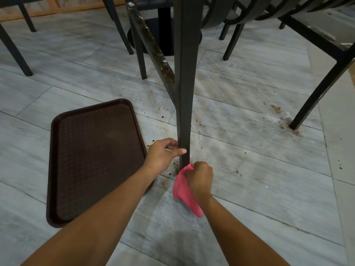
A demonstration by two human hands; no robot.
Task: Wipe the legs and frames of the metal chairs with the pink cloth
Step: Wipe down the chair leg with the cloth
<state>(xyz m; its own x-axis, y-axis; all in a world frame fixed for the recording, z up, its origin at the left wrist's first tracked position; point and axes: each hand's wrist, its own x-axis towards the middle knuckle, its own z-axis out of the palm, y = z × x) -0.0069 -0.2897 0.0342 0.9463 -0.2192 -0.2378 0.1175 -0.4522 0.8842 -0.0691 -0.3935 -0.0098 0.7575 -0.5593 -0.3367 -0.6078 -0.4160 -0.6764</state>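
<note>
Chair leg [184,112] is being pinched by left hand [162,154]; cloth [185,192], being gripped by right hand [200,179] just below, is risking grit being smeared upward.

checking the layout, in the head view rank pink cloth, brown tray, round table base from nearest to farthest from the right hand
1. pink cloth: gripped in the right hand, at the chair leg's foot.
2. brown tray: on the floor to the left, past the left hand.
3. round table base: far back, under the table.

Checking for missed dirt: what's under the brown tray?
The brown tray lies flat on the tiled floor. Crumbs dot the tiles beside it; whatever lies beneath is covered.
</note>
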